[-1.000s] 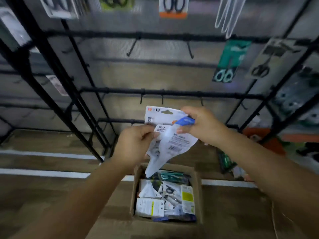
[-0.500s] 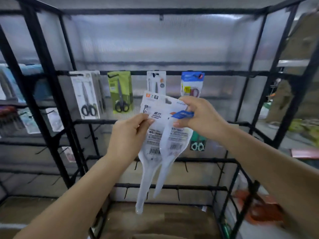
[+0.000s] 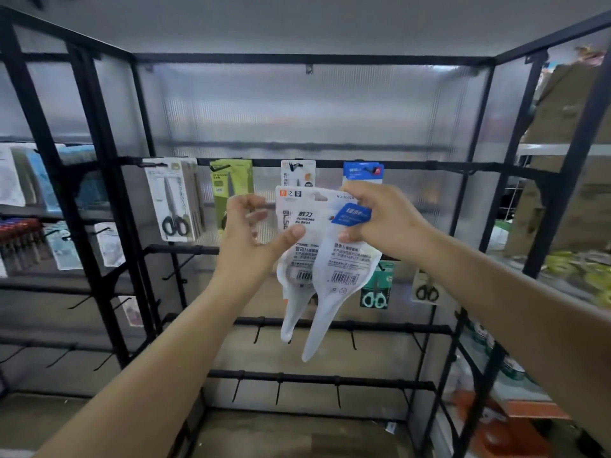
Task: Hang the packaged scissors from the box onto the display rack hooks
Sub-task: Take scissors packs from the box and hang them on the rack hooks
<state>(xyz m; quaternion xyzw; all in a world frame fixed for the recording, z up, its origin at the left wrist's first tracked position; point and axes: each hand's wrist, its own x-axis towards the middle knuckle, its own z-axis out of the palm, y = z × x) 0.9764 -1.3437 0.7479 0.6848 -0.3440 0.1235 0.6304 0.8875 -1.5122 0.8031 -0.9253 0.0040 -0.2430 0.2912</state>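
Scissor packs, two, white with backs toward me, were held up before the display rack (image 3: 314, 165). My right hand (image 3: 380, 219) pinched the blue-tabbed pack (image 3: 344, 259) near its top, thumb on the front. My left hand (image 3: 251, 239) had its thumb pressed on the other pack (image 3: 297, 219), fingers loosely curled behind its edge. Both packs overlapped, tips hanging down. Other packaged scissors (image 3: 172, 200) hung from the rail hooks behind.
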